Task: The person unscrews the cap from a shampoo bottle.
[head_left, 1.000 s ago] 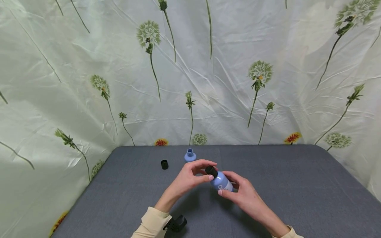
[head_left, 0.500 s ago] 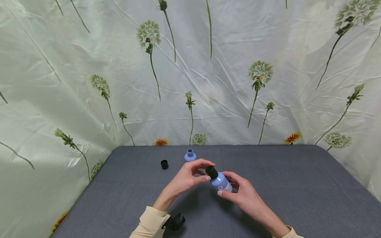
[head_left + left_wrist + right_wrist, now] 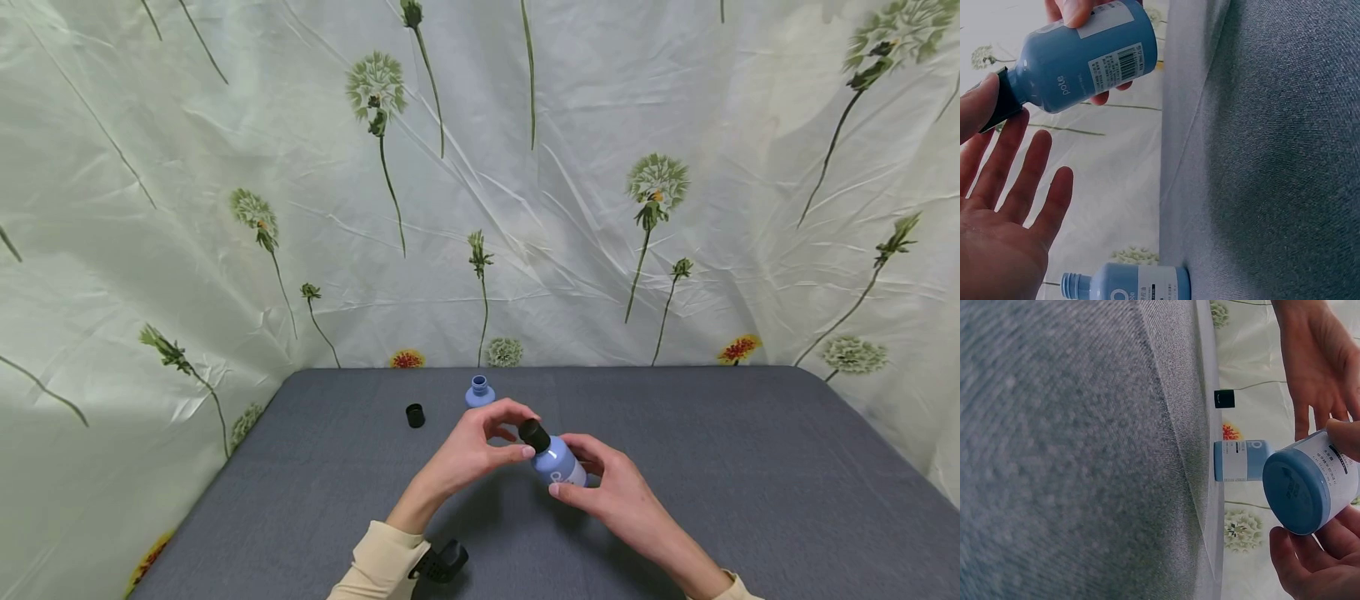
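My right hand [image 3: 611, 487] grips a blue bottle [image 3: 558, 461] by its body, thumb on one side and fingers on the other. The bottle is held above the table, tilted with its neck to the upper left. A black cap [image 3: 534, 436] sits on its neck. Thumb and fingertips of my left hand [image 3: 468, 446] pinch that cap. In the left wrist view the other fingers of this hand spread out below the cap, and the bottle [image 3: 1091, 56] shows a white label with a barcode. The right wrist view shows the bottle's round base [image 3: 1294, 494].
A second blue bottle [image 3: 479, 392] stands upright and uncapped behind my left hand; its threaded neck [image 3: 1072, 285] shows in the left wrist view. Left of it a loose black cap [image 3: 415, 415] rests on the grey table [image 3: 712, 467]. A flower-print curtain [image 3: 570, 208] hangs behind.
My left hand and its wrist have shifted slightly left at the cap. The held bottle's lettering has turned a little. The standing bottle and the loose cap have stayed put.
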{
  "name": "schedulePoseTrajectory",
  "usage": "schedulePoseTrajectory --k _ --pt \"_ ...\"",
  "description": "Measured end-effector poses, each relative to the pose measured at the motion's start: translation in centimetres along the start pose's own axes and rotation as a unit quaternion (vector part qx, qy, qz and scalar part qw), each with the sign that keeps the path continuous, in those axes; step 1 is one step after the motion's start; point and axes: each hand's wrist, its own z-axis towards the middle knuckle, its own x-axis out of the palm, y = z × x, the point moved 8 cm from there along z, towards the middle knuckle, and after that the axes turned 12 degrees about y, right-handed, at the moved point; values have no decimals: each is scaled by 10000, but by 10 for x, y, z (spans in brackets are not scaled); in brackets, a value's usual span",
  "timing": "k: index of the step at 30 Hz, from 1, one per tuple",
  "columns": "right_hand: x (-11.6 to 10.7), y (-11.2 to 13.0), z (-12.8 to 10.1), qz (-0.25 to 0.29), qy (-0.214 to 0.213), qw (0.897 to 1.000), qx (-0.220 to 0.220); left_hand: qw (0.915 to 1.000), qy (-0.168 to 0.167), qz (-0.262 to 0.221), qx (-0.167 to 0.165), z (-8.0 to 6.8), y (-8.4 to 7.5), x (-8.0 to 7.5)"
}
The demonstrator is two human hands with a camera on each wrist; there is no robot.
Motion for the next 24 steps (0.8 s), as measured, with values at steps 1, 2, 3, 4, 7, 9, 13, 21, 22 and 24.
schedulePoseTrajectory --k 1,2,3,4,7,9,13,21,22,24 --pt "0 0 0 -6 -12 10000 14 10000 20 -89 24 0 0 1" --pt "0 0 0 -12 -20 10000 26 9998 46 -200 50 0 0 2" --pt "0 -1 0 -16 -24 10000 39 9994 70 -322 70 0 0 2" --pt "0 -1 0 -17 -28 10000 50 9990 90 -442 65 0 0 3" --pt "0 -1 0 -14 -15 10000 62 9976 123 -688 12 0 2 5" --pt "0 -1 0 4 -3 10000 58 9975 60 -706 -59 -1 4 4" --pt "1 -1 0 17 8 10000 23 9980 -64 -604 -192 -2 5 2" --pt "2 0 -1 15 -1 10000 -7 9980 -291 -378 -415 -2 8 -1" --pt "2 1 -1 16 0 10000 -17 9980 -308 -357 -420 -2 8 -1" --pt "2 1 -1 22 24 10000 -48 9982 -315 -342 -386 -2 9 -1"
